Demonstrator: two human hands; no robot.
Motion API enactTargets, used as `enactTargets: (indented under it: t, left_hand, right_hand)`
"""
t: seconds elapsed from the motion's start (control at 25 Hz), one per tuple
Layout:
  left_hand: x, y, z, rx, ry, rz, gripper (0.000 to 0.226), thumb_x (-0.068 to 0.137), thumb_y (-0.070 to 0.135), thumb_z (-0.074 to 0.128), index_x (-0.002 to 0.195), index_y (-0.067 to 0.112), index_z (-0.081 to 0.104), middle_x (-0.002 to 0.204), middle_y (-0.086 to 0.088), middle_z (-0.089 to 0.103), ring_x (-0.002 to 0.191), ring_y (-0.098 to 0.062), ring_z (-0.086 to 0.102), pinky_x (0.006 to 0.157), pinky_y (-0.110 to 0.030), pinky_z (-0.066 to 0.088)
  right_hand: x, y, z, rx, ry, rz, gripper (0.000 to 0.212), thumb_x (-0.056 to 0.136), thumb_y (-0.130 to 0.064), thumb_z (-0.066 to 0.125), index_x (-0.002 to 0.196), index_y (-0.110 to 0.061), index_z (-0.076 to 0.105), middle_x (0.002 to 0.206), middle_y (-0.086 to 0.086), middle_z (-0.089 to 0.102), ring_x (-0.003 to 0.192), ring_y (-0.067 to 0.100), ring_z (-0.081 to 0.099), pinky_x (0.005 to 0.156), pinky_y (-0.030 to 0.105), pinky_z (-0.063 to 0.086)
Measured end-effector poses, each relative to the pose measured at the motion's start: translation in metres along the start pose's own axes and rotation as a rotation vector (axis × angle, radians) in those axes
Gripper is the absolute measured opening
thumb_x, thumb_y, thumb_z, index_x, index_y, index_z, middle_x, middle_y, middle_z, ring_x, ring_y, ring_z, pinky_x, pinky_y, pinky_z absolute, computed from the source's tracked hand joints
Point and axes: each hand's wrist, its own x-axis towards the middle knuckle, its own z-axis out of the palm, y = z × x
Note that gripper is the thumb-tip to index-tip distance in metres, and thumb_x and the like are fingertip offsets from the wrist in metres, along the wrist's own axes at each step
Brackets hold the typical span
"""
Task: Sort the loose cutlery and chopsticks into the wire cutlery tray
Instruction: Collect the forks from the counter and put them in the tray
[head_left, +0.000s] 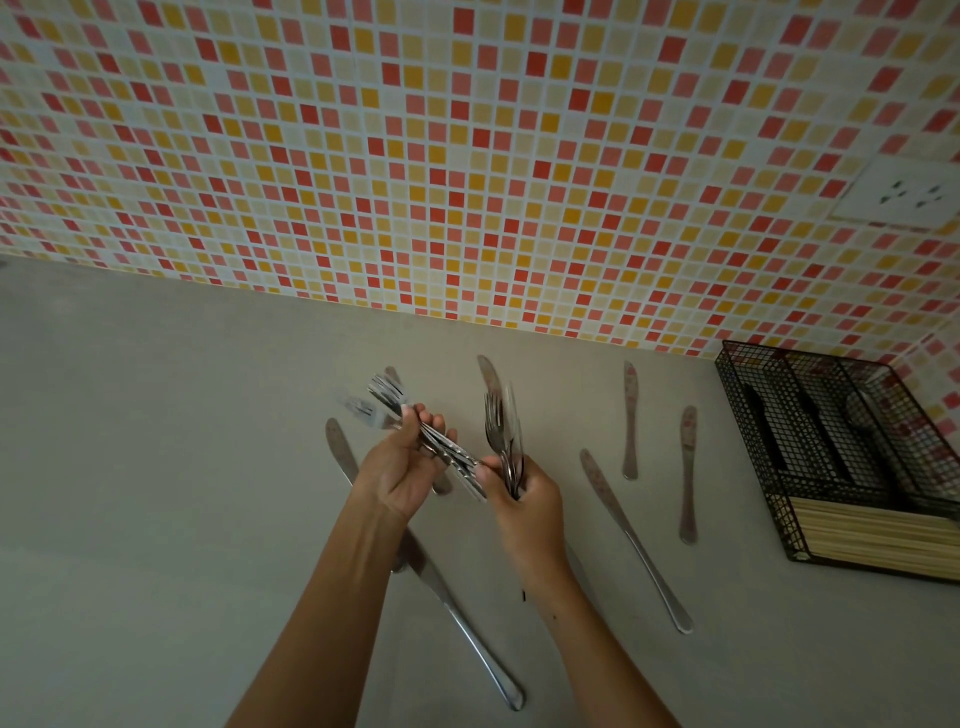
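My left grip (402, 467) is curled tight round a bunch of forks (389, 397). My right grip (524, 501) holds more forks (497, 426), standing up, above the bench (156, 467).

A red, orange, pink and cream mosaic wall (467, 156); grey counter (130, 467); black wire tray (748, 415); silver knives (631, 421).

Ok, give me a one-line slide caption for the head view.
Left hand and right hand each grip forks above scattered knives, wire cutlery tray nearby.

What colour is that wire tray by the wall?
The wire cutlery tray is black, seen best in the head view.
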Motion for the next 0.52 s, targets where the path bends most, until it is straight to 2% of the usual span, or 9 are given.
enactTargets:
  t: [0.28,0.36,0.44,0.52]
  left_hand:
    - [-0.0011,-0.0009,0.0026,-0.031,0.038,0.012,0.030,0.100,0.019,0.040,0.073,0.008,0.050,0.070,-0.001,0.047,0.069,-0.011,0.049,0.085,-0.032,0.044]
    - [-0.0001,-0.0017,0.0025,-0.028,0.043,0.005,0.029,0.099,0.020,0.041,0.074,0.008,0.050,0.069,-0.001,0.049,0.069,-0.011,0.049,0.084,-0.032,0.045]
    - [0.0015,-0.0021,0.0005,-0.029,0.050,-0.017,0.028,0.099,0.020,0.042,0.075,0.008,0.051,0.059,-0.001,0.056,0.067,-0.011,0.053,0.081,-0.033,0.049]
    - [0.0015,-0.0019,-0.0011,0.010,0.041,-0.055,0.027,0.099,0.020,0.041,0.078,0.008,0.053,0.054,0.000,0.062,0.060,-0.012,0.064,0.070,-0.034,0.057]
  right_hand:
    - [-0.0003,-0.0036,-0.0003,0.011,0.014,0.013,0.018,0.082,-0.011,0.069,0.077,-0.027,0.065,0.071,-0.013,0.068,0.064,-0.008,0.062,0.066,0.008,0.047]
    - [0.0002,-0.0051,-0.0013,0.058,0.009,0.071,0.016,0.081,-0.010,0.070,0.076,-0.024,0.066,0.058,-0.013,0.064,0.052,-0.004,0.058,0.055,0.011,0.046]
    - [0.0007,-0.0069,-0.0034,0.158,0.008,0.204,0.010,0.081,-0.010,0.071,0.076,-0.018,0.068,0.042,-0.011,0.053,0.035,0.000,0.044,0.039,0.015,0.037]
    - [0.0028,-0.0075,-0.0055,0.262,0.041,0.324,0.007,0.080,-0.010,0.072,0.074,-0.014,0.068,0.037,-0.009,0.043,0.030,0.006,0.032,0.035,0.016,0.026]
